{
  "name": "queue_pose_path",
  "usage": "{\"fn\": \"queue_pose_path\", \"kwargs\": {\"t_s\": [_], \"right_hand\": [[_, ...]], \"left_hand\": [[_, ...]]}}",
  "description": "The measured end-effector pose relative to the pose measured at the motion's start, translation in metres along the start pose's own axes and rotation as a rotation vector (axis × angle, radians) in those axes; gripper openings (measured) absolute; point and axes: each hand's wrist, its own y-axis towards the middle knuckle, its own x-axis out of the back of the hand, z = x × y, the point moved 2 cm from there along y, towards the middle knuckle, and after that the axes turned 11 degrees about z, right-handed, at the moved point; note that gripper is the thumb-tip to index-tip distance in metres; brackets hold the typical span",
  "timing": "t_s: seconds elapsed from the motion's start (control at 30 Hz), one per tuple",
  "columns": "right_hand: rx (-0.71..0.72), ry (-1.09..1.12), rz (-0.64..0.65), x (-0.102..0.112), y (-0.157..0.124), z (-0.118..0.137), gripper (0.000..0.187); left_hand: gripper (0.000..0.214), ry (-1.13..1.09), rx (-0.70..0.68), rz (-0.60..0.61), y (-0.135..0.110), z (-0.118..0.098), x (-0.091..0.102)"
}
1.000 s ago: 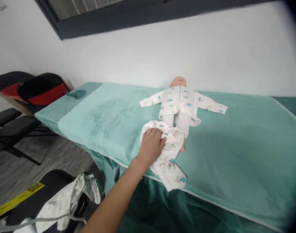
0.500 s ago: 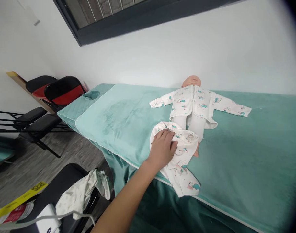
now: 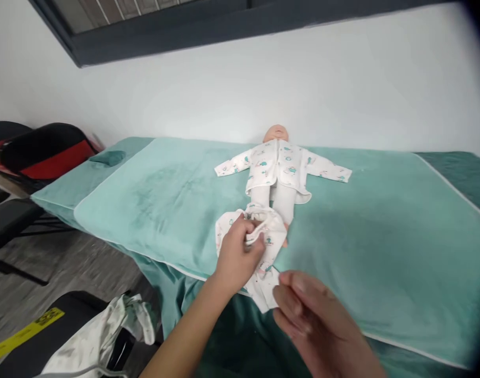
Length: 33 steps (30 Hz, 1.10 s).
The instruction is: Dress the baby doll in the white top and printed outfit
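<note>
A baby doll (image 3: 277,133) lies on its back on a teal blanket (image 3: 362,226), dressed in a white printed top (image 3: 281,167) with sleeves spread out. Below its legs lies a pair of white printed baby trousers (image 3: 263,262), bunched near the bed's front edge. My left hand (image 3: 238,254) pinches the waistband of these trousers. My right hand (image 3: 314,320) hovers close to the camera, just right of the trousers' lower end, fingers loosely extended and holding nothing.
The padded bed (image 3: 86,178) runs along a white wall under a dark window frame (image 3: 224,26). Black and red folding chairs (image 3: 43,152) stand at the left. A crumpled printed cloth (image 3: 102,336) lies on a dark seat at lower left.
My left hand went from resting flat on the trousers to pinching their waistband. My right hand came into view at the lower right. The camera swung slightly.
</note>
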Motion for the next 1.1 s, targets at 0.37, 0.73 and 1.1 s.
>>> {"fn": "queue_pose_path", "kwargs": {"t_s": [0.37,0.73,1.1], "right_hand": [[0.001,0.135,-0.009,0.004,0.016,-0.003,0.021],[0.076,0.075,0.013,-0.003,0.02,-0.004,0.02],[0.529,-1.011,0.028,0.011,0.028,0.05,0.025]], "left_hand": [[0.019,-0.421,0.145,0.066,-0.03,-0.035,0.014],[0.013,-0.284,0.036,0.122,-0.037,-0.055,0.02],[0.009,-0.349,0.031,0.056,-0.031,-0.057,0.032]]}}
